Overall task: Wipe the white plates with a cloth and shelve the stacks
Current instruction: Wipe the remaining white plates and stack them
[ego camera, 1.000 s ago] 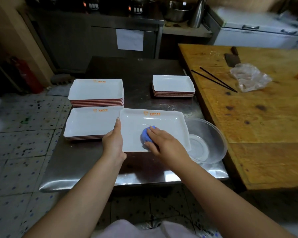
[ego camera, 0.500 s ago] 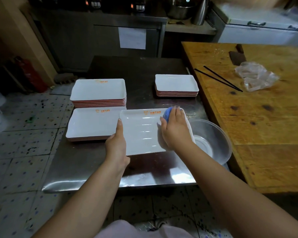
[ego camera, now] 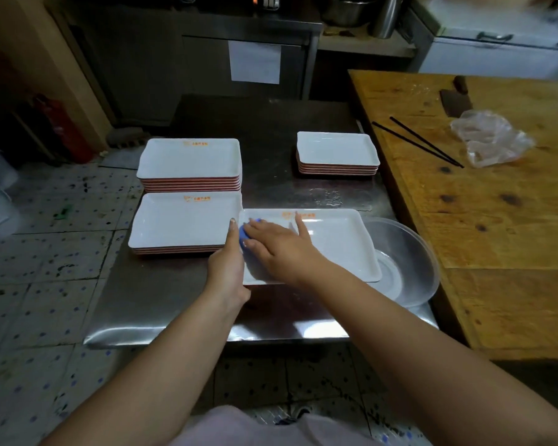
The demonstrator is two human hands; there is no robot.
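Nearest: both forearms reach in from 6 o'clock over the steel table (ego camera: 161,304). L hand (ego camera: 227,268) steadies the plate being wiped (ego camera: 335,246) at its L short edge, thumb up along the rim, other fingers hidden, so can't tell how they lie. R hand (ego camera: 279,249) lies flat on the plate's L end, fingers spread, pressing the blue cloth (ego camera: 241,235), which peeks out at about 9 o'clock of that hand, touching the L thumb. Plate's long axis runs 9-to-3; the whole unwiped-looking stretch lies toward 3 o'clock of the R hand, so next stroke prob. goes that way w/ the R hand, L hand just holding. Plate's R end overhangs the clear bowl (ego camera: 409,268). Just at 9 o'clock of the plate: low stack (ego camera: 181,220). Farther, 11 o'clock: taller stack (ego camera: 189,159). At 1 o'clock, well apart: small stack (ego camera: 335,149). No shelving yet, I'd judge.
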